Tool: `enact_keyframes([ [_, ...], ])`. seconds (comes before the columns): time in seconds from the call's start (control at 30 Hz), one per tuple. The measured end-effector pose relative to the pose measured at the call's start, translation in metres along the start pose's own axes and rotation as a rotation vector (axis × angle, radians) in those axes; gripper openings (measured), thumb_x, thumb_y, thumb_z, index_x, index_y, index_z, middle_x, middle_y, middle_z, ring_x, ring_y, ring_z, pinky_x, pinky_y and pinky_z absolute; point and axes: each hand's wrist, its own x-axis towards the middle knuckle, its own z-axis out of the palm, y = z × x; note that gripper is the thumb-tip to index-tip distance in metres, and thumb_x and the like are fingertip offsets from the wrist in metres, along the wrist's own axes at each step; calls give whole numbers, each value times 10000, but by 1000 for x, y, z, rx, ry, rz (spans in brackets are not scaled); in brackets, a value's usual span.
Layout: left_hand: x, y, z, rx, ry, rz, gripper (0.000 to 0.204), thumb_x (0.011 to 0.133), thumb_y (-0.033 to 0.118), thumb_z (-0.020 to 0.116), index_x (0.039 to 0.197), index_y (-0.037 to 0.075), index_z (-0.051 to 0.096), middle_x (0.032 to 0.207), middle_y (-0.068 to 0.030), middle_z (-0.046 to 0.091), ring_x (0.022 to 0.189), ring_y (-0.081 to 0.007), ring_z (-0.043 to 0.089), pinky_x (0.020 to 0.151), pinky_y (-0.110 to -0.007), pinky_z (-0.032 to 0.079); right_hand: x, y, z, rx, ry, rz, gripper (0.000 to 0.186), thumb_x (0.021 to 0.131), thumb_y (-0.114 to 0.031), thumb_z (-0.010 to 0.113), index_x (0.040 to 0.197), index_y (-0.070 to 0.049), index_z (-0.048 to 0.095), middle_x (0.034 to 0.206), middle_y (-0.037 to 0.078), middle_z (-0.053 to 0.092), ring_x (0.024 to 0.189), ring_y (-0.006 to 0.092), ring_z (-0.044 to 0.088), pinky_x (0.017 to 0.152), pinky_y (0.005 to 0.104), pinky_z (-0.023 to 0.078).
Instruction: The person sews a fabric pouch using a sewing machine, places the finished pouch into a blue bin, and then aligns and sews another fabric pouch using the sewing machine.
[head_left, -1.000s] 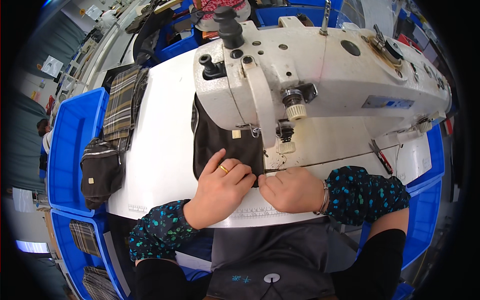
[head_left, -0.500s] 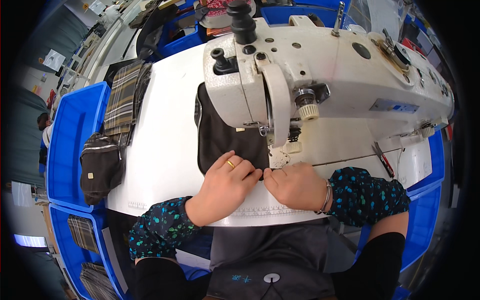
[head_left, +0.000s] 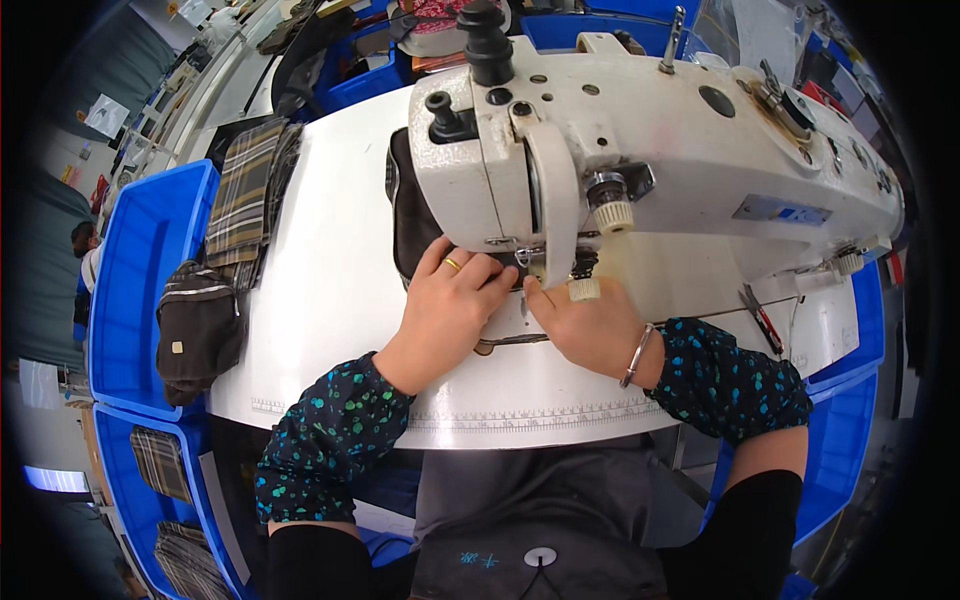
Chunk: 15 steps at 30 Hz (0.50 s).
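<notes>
A dark brown fabric piece with a piped edge (head_left: 412, 232) lies on the white sewing table, partly hidden under the head of a white sewing machine (head_left: 465, 185). My left hand (head_left: 450, 310), with a ring on one finger, is closed on the fabric's near part, its fingertips just left of the presser foot. On the foot's right side, my right hand (head_left: 592, 328) is closed, thumb and fingers gathered at the fabric's edge. The two hands almost meet below the needle area. A strip of the fabric's edge (head_left: 520, 341) shows between them. The needle tip is hidden.
Thread snips (head_left: 762, 318) lie at the right. On the left are folded plaid cloths (head_left: 243, 190) and a dark sewn pouch (head_left: 198, 330). Blue bins (head_left: 110, 300) flank the table. A printed ruler (head_left: 530, 422) runs along its near edge. Another person (head_left: 85, 262) is far left.
Both hands have moved away from me toward the presser foot, and the fabric has shifted farther under the machine head. A strip of its near edge now shows between my wrists.
</notes>
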Motion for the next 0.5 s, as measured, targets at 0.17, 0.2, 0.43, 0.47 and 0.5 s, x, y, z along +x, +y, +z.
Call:
enact_keyframes([
  [0.17,7,-6,5,25,3,-50,287,819,114,636,1073,89,767,1035,-16,690,1008,-220,635,1060,-442,425,-1,0,1,4,-5,18,408,758,-100,637,1137,33,709,547,50,578,499,242,619,474,383,485],
  [0.2,6,-6,6,25,3,-50,287,819,114,636,1073,89,767,1035,-16,690,1008,-220,635,1060,-442,425,-2,0,2,16,-9,13,414,759,-98,635,1145,32,709,549,49,579,499,243,620,474,383,486],
  [0.43,8,-6,4,20,-13,-60,301,828,123,629,1095,92,764,1062,-23,692,1054,-232,636,1068,-449,425,-3,1,1,7,-11,17,394,778,-93,632,1148,17,711,551,47,582,497,243,622,469,383,486],
  [0.47,9,-5,2,23,-17,-62,307,828,122,628,1103,90,761,1071,-25,690,1066,-235,635,1069,-452,426,-3,2,2,6,-9,12,394,778,-93,632,1148,17,711,551,47,582,497,243,622,469,383,486],
  [0.5,9,-5,2,24,-14,-63,307,828,122,628,1103,90,761,1071,-25,690,1066,-235,635,1069,-452,426,-3,2,3,-11,-5,8,394,782,-97,635,1152,17,710,548,46,579,494,240,621,469,383,487],
])
